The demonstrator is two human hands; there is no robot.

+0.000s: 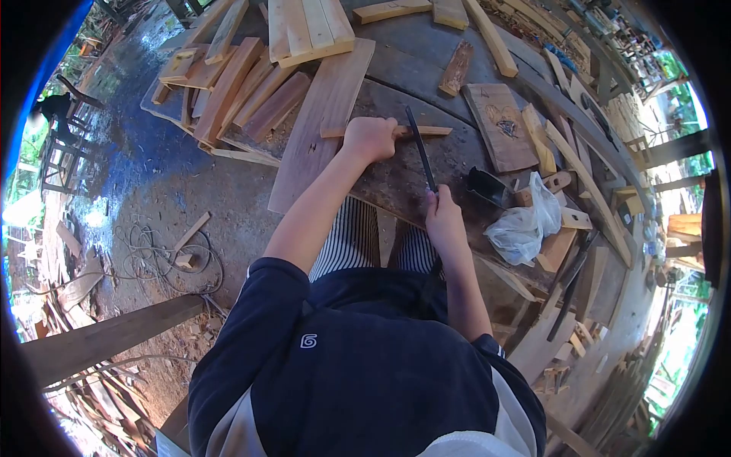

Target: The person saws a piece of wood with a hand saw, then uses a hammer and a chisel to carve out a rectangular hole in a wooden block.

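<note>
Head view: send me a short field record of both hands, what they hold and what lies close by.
left hand: closed on thin pale wooden strip, which lies across the dark workbench
right hand: closed on slender dark tool, whose shaft crosses the strip in this view
beside right hand: crumpled white plastic bag
beyond the strip: carved brown wooden board
under the strip's left end: long brown plank
</note>
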